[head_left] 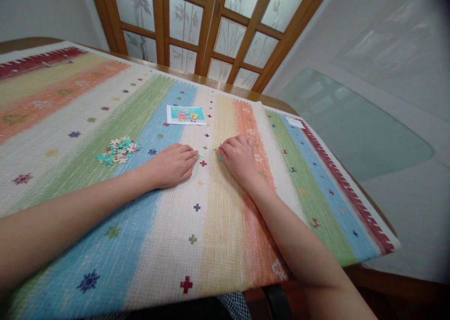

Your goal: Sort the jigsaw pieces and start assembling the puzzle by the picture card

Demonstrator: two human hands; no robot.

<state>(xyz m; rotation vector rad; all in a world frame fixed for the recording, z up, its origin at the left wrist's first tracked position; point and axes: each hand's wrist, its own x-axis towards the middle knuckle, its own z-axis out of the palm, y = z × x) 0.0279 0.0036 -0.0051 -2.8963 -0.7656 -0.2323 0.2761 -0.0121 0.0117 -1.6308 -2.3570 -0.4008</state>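
Note:
My left hand [175,165] rests low over the tablecloth, its fingers pressed together. A small teal jigsaw piece [200,156] shows at its fingertips. Across a narrow gap, my right hand [240,159] is curled, thumb and fingers pinched on another jigsaw piece [220,159], mostly hidden by the fingers. To the left of my left hand lies a loose heap of jigsaw pieces [118,151], teal, cream and a little pink and yellow. Beyond both hands a picture card [186,115] with two cartoon figures on a teal ground lies flat.
A striped, patterned tablecloth [176,245] covers the table. A small white paper [296,122] lies near the far right edge. Behind the table stand wood-framed glass doors [207,34]. A pale translucent panel [351,123] is beyond the right edge.

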